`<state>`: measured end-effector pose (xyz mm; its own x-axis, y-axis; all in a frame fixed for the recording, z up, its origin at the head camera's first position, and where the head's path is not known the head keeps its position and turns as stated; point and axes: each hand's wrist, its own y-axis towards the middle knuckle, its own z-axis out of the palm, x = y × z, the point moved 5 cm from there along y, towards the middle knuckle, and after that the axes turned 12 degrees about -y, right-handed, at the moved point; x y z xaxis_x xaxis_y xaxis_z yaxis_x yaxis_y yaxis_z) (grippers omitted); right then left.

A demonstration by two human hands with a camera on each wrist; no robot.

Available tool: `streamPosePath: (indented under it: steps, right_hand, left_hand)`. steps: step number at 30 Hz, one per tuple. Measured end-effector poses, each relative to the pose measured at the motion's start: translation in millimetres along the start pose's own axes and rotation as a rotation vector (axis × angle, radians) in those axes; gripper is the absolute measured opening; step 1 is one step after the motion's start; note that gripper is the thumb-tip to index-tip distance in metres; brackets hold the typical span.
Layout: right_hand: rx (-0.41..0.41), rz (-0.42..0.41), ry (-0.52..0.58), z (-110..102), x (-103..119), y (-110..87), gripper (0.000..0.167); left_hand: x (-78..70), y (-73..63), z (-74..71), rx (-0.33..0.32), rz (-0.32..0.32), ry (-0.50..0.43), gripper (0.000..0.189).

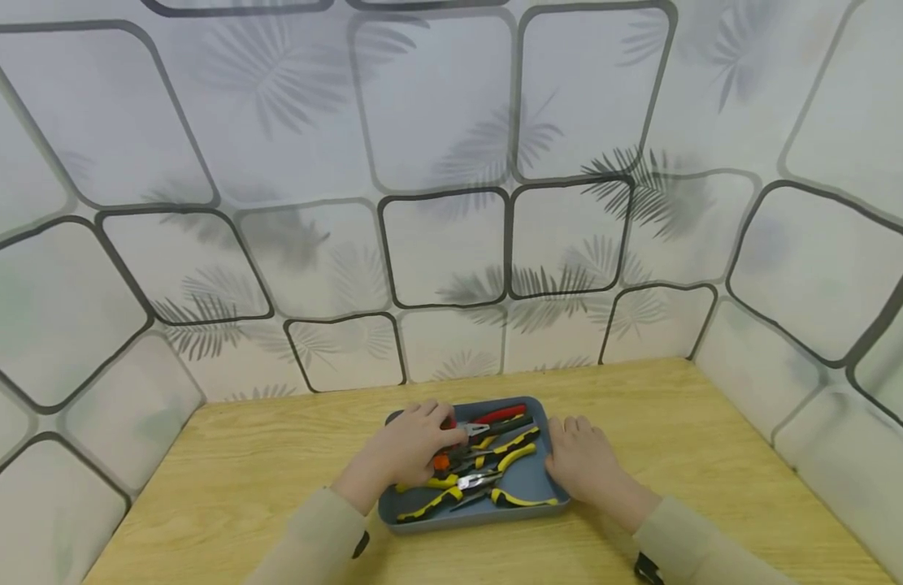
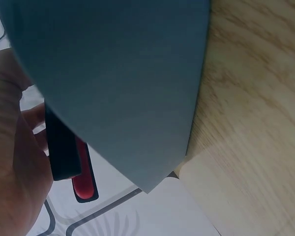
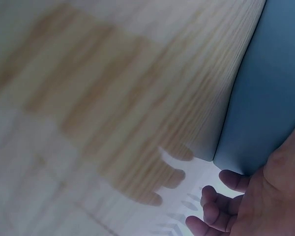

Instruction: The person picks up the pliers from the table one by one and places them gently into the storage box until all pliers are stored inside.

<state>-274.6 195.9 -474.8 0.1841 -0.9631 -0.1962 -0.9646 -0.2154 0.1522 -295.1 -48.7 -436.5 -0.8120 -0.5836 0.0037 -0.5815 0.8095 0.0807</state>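
Note:
A shallow blue-grey tray (image 1: 480, 518) holds several pliers. My left hand (image 1: 414, 443) reaches over its left side, fingers bent around the handles of pliers (image 1: 476, 429) whose metal jaws show past the fingertips. In the left wrist view the tray wall (image 2: 123, 98) hides part of this grip; a black and red handle (image 2: 83, 189) shows beside the left fingers. Against the tray's right wall rests my right hand (image 1: 584, 459), its fingers loosely bent and holding nothing, as the right wrist view shows.
Yellow-black pliers (image 1: 473, 481) lie at the tray's front, and a red handle (image 1: 502, 413) lies at its back. The wooden table (image 1: 275, 479) runs back to a wall (image 1: 451, 252) covered in patterned sheeting, which also closes both sides.

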Motion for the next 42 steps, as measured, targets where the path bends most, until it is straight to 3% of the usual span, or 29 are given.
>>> streamPosePath:
  steps: [26, 32, 42]
  right_hand:
    - [-0.009, -0.003, -0.003, 0.9, 1.4, -0.4, 0.028]
    - [-0.012, -0.001, -0.003, 1.2, 0.7, -0.5, 0.028]
    - [-0.02, -0.003, -0.009, 1.4, 0.6, -0.3, 0.028]
  left_hand:
    - [-1.4, 4.6, 10.4, 0.01, 0.017, 0.015, 0.054]
    - [-6.6, 7.2, 4.4, -0.012, 0.011, -0.049, 0.056]
    - [-9.4, 7.8, -0.7, -0.026, 0.014, -0.027, 0.052]
